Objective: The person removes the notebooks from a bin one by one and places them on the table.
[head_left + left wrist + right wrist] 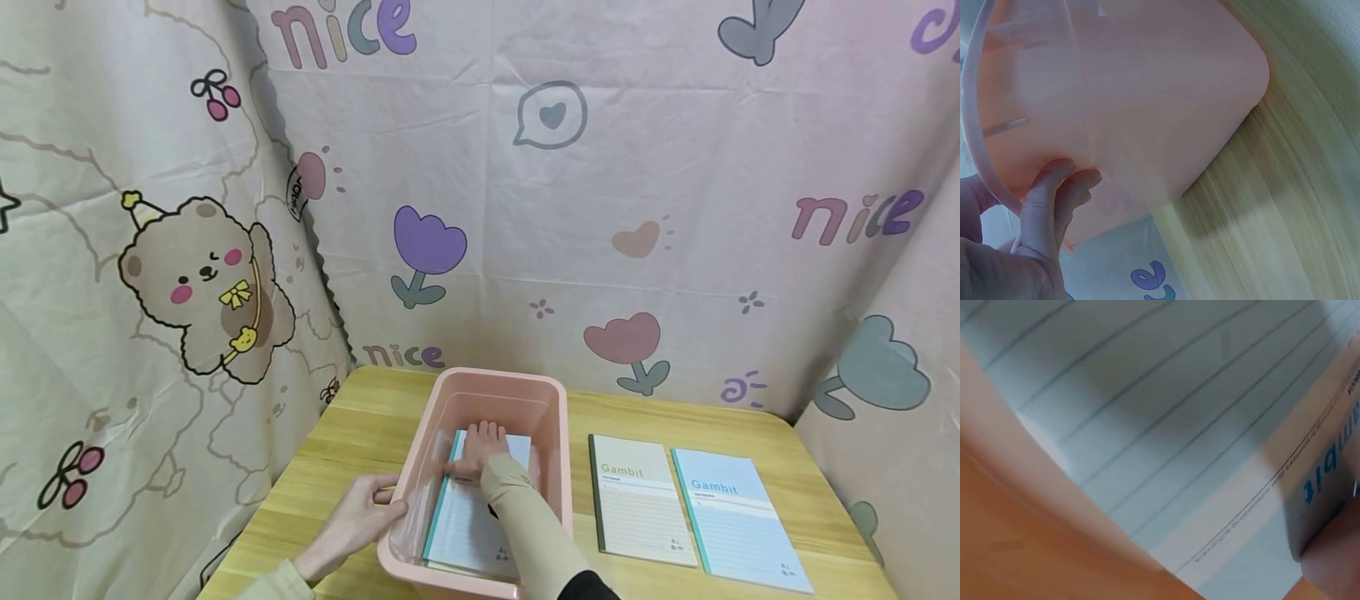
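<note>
A pink plastic bin (564,417) stands on the table, with a blue lined notebook (457,533) lying cover up inside it. My left hand (360,517) grips the bin's left rim. In the left wrist view, the fingers (1044,200) of that hand bend against the bin's outer wall (1166,94). My right hand (483,446) reaches down into the bin and rests on the far part of the notebook, fingers straight and thumb out to the left. The right wrist view shows the notebook's ruled cover (1166,419) close up, with part of the hand at the lower right.
Right of the bin, a cream notebook (637,500) with a dark spine and another blue notebook (738,521) lie side by side on the wooden table (360,417). A printed cloth curtain (525,250) hangs behind the table and along its sides.
</note>
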{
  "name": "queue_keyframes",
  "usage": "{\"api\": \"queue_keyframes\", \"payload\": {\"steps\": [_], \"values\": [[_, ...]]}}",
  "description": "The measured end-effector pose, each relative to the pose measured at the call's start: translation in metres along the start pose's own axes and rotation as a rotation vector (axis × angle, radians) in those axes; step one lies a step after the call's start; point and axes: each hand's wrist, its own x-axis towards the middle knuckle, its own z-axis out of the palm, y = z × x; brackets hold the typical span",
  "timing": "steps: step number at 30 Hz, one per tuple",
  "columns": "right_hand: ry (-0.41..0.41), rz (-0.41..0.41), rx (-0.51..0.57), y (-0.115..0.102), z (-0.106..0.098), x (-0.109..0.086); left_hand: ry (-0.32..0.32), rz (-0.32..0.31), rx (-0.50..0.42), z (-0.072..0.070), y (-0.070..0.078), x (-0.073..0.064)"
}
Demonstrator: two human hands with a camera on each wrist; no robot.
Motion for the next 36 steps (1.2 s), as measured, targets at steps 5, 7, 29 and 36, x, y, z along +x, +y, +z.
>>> {"api": "queue_keyframes", "payload": {"steps": [5, 7, 29, 36], "values": [[0.082, -0.006, -0.088, 0.002, 0.005, 0.005, 0.003, -0.007, 0.004, 0.000, -0.001, 0.001], [0.103, -0.003, -0.119, 0.001, 0.004, 0.004, 0.008, -0.015, 0.004, 0.000, -0.001, 0.001], [0.107, -0.021, -0.236, -0.009, -0.015, -0.003, 0.007, 0.010, 0.005, 0.001, 0.000, -0.001], [0.074, -0.031, -0.197, -0.015, -0.041, -0.008, 0.011, 0.006, 0.003, 0.001, 0.000, -0.001]]}}
